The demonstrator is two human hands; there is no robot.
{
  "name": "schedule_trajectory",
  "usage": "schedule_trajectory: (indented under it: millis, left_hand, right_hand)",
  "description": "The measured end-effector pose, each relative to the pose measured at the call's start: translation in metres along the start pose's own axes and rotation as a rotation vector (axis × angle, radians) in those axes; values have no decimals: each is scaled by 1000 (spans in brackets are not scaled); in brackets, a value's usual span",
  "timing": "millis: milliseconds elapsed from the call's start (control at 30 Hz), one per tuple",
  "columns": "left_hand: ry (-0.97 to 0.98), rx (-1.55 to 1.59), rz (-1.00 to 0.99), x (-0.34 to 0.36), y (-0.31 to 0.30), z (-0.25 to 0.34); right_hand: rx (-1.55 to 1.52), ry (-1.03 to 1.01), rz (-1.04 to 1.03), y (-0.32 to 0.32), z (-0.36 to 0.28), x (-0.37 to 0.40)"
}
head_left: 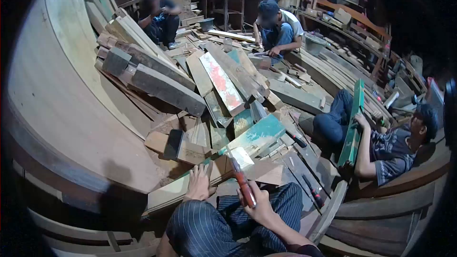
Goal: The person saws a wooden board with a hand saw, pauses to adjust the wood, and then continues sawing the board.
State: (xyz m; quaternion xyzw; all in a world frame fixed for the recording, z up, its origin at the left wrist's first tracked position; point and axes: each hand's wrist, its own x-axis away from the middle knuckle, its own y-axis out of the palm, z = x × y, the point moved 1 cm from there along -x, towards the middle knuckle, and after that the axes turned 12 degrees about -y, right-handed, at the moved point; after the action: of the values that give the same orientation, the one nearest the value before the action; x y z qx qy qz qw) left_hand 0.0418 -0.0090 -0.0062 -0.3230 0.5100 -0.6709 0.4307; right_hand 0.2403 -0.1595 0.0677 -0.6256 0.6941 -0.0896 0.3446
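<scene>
My left hand (pixel 199 184) lies with its fingers spread on a pale wooden board (pixel 166 193) in front of my knees. In my right hand (pixel 259 204) is a tool with a reddish-brown handle (pixel 244 186), its thin metal end pointing up and away from me. Just beyond the tool rests a board with green and white paint (pixel 257 135). A dark block (pixel 173 144) stands on a plank beyond my left hand.
Mixed planks (pixel 221 81) are piled ahead. At the right, a seated person (pixel 397 150) holds a green board (pixel 352 123). Two people crouch farther back. Hand tools (pixel 313 190) lie right of my knee. A large curved wooden panel (pixel 71 90) rises at the left.
</scene>
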Motion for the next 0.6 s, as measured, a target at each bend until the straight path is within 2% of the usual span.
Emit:
schedule_trajectory:
  millis: [33,67,100,167,200,267,400,533,567,600]
  left_hand:
    - [-11,-27,20,-2,3,-1]
    - [-27,-48,43,-1,11,1]
    - [-43,-66,69,-1,16,2]
    - [-55,-27,27,-3,12,2]
    - [-47,-26,56,-2,8,4]
    - [-37,-19,65,-2,7,4]
    - [-51,-29,15,-5,4,7]
    - [-39,-42,23,-1,-2,10]
    - [-36,-53,23,-2,1,10]
    - [-35,-68,18,-3,4,7]
  right_hand:
    - [2,17,28,0,-4,-4]
    - [-132,9,245,-4,-16,0]
    - [17,29,152,-11,-9,27]
    - [-4,8,227,-25,-30,74]
    - [-227,221,64,-30,-19,126]
    - [-207,314,-10,-44,-35,153]
    - [-62,105,-4,-52,-38,116]
    - [-58,-48,8,-19,-18,25]
    - [10,-100,36,-7,-9,2]
    - [-50,-59,128,-2,-8,-9]
